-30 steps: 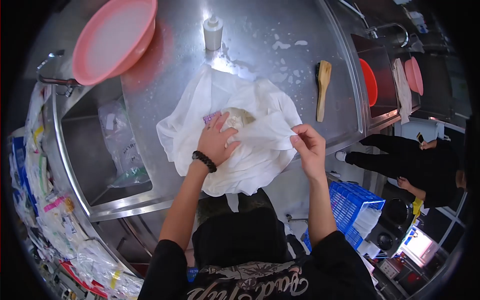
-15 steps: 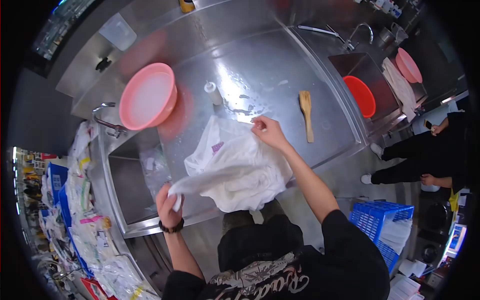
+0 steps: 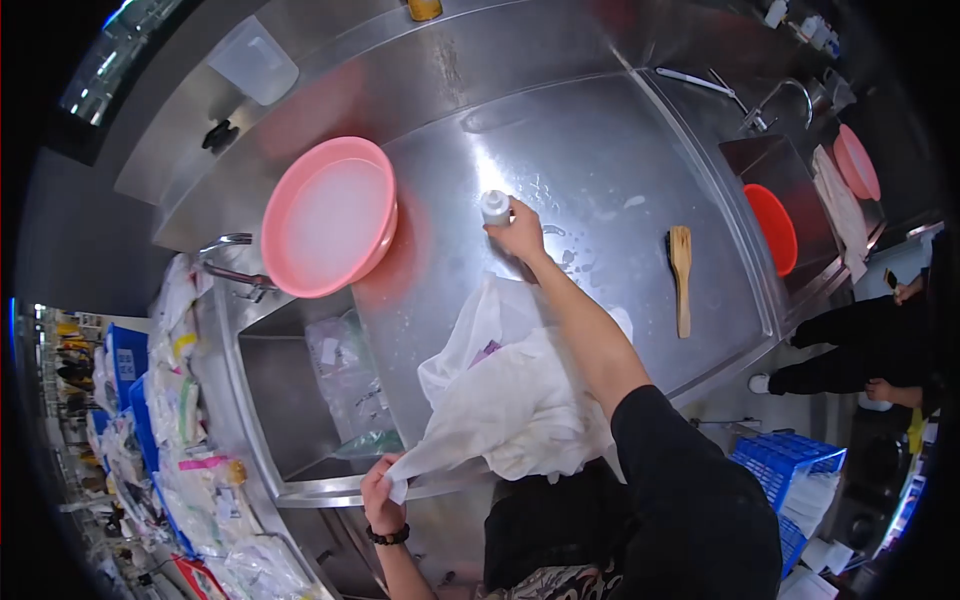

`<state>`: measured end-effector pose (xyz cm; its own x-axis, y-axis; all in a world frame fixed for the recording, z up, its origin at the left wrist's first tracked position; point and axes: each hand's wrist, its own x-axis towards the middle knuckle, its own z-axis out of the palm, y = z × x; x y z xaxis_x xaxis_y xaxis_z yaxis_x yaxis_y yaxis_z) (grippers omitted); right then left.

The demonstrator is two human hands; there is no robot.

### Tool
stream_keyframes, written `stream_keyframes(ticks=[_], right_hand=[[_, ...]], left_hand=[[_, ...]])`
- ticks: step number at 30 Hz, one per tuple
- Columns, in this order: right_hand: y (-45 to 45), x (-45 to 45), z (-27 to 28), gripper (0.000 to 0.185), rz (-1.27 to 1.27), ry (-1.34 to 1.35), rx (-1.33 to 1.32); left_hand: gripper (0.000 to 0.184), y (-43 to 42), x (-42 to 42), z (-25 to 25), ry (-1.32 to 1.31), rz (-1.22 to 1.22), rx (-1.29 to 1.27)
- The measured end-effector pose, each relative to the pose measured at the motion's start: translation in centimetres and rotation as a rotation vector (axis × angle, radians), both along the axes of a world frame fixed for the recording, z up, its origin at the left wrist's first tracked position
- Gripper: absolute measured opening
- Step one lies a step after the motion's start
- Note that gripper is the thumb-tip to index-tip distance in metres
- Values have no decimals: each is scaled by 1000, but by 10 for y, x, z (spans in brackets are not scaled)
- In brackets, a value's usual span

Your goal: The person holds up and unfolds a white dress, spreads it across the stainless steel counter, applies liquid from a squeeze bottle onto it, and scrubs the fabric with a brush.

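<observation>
The right hand is closed around the upright bottle (the garment lies nearer the body).

Red basin, one, in the right-hand sink. Clear plastic bag, one, in the left-hand sink. Blue crate, one, holding white items. Person, one, dark-clothed, at far right.

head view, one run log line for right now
right hand: holding white bottle | left hand: pinching white cloth edge | wooden brush: lying on counter
</observation>
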<state>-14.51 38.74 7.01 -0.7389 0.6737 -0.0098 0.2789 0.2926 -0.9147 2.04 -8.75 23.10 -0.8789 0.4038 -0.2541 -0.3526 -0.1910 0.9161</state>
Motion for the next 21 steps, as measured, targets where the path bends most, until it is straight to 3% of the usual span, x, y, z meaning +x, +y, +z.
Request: stream_keyframes(ticks=[3,4,10,14,16,18,19,20,21], right_hand=[[58,16,9,59,-146,-102,3],[87,21,-14,58,-222,95,89],[228,89,-36,59,-573,-76,293],[254,114,-35,67,-644,-106,152],[249,121,-43,69,-775,-171,332],[232,128,-48,72,-897,-228,505],[210,144,-52,70,-730,-149,550],[170,155,-32,65,-486,23,437],[121,162,-8,55,-331,22,182]], left_hand=[[18,1,-21,-29,-20,-29,-113],[17,2,-27,-38,-30,-36,-135],[9,30,-54,-64,47,4,-363],[22,51,-68,-56,95,30,-403],[25,58,-66,-49,83,45,-424],[28,76,-67,-23,64,61,-289],[30,87,-69,-9,69,59,-222],[32,97,-67,8,91,44,-169],[32,107,-65,26,106,63,-181]])
